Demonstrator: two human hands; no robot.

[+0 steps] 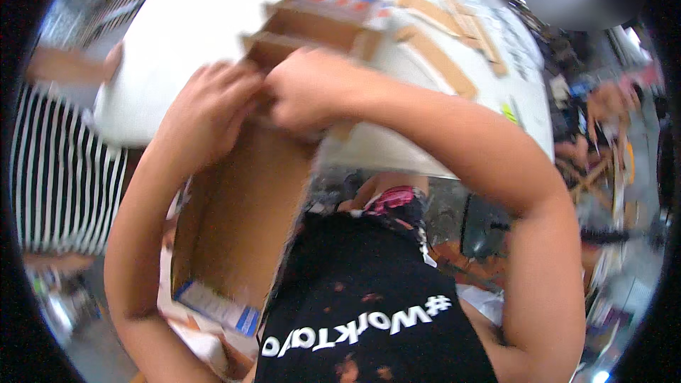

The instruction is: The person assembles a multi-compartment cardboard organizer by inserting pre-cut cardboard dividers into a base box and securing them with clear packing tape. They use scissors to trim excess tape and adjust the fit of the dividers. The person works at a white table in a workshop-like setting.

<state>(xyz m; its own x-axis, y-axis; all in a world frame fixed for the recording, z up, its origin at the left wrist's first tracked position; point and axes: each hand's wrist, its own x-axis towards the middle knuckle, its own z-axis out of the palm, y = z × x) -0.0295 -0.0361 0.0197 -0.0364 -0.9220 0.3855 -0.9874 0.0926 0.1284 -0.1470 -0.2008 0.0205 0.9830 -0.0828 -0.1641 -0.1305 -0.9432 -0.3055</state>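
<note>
A long, open brown cardboard box (245, 202) leans between my body and the white table, its inner side facing me and a blue-and-white printed panel at its near end. My left hand (216, 103) is curled over the box near its middle. Beside it my right hand (301, 89) is closed in a fist, its knuckles almost touching the left fingers. Both hands grip the cardboard where they meet, and they hide the edge between them. Beyond them, folded-up cardboard sections (323, 21) with a printed strip rest on the table. Motion blurs the hands and the cardboard.
Several flat cardboard strips (443, 64) lie on the right of the white table (188, 21). A small bright green item (509, 113) is near its right edge. Another person's hand (110, 64) touches the table's left edge. More people (610, 113) are at the far right.
</note>
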